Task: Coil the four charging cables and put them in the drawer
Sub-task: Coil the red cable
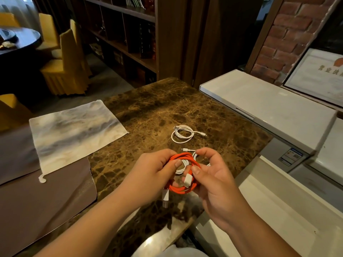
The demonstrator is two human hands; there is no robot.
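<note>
Single head-worn wide-angle view; it looked forward and down from above the person's own forearms, close over the left hand [156, 169] and right hand [213, 180], which sat low in the centre of the frame. Beyond the fingertips the marble counter [148, 112] ran away from the camera toward dark shelving [118, 34]. Edges bowed visibly from lens distortion.

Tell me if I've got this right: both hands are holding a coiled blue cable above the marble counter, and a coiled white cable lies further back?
Not quite: the head view shows the cable held by the left hand and right hand is orange, not blue. The white cable does lie further back on the marble counter.
</note>
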